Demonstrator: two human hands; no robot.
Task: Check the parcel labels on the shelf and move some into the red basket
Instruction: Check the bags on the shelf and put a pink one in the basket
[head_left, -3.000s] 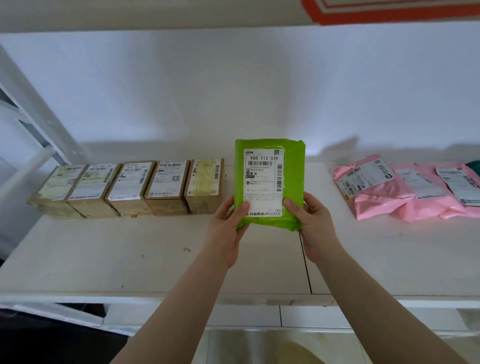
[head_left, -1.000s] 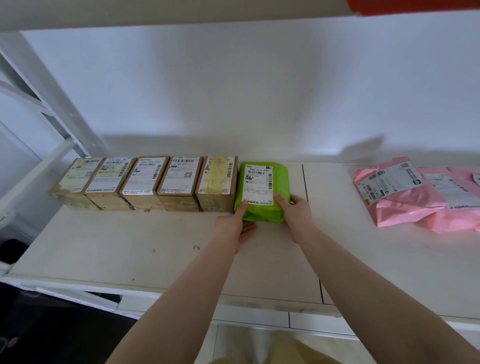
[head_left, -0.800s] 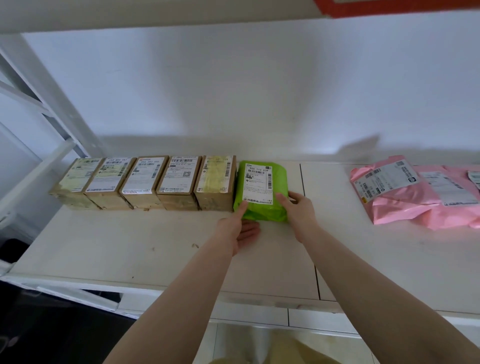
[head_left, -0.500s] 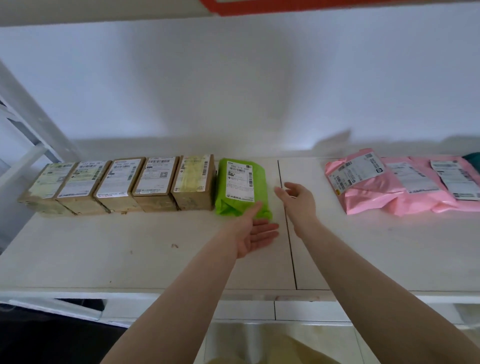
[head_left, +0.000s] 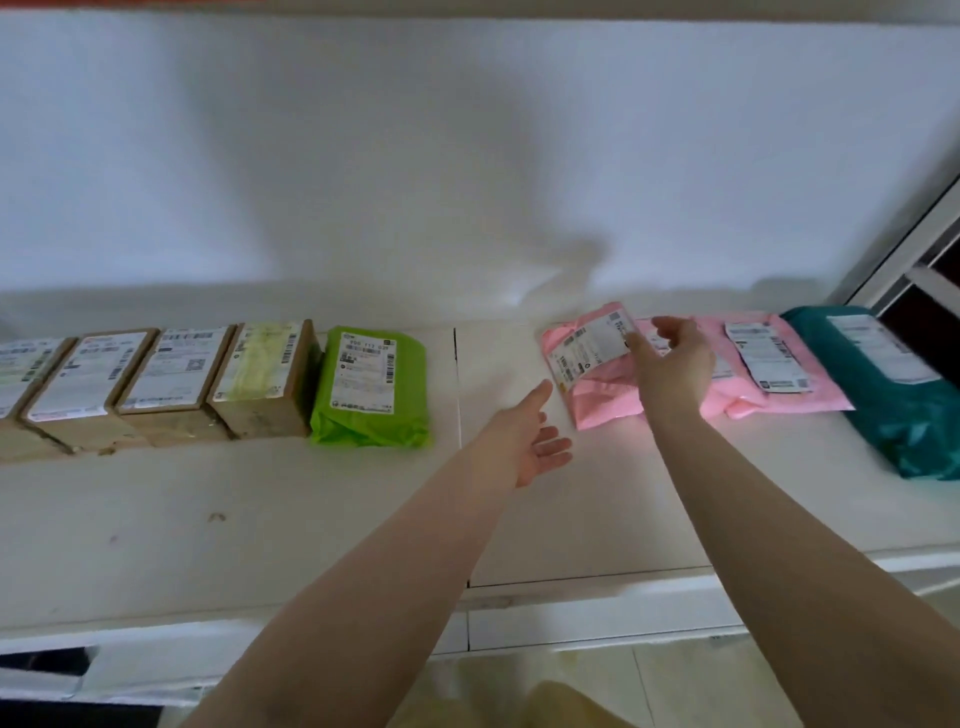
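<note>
The nearest pink parcel (head_left: 597, 374) is lying label-up on the shelf (head_left: 260, 519), easy to read. The right hand (head_left: 670, 358) is hovering over it, fingers loosely spread, while the left hand (head_left: 530, 441) is reaching open-palmed, holding nothing, likely to lift it.

Four brown cardboard boxes (head_left: 171, 384) stand in a row on the white shelf (head_left: 260, 519), white labels up. A green parcel (head_left: 371, 389) lies touching the rightmost box. Well to the right lie overlapping pink parcels (head_left: 602, 400), labels up, and just beside them a teal parcel (head_left: 883, 389).
</note>
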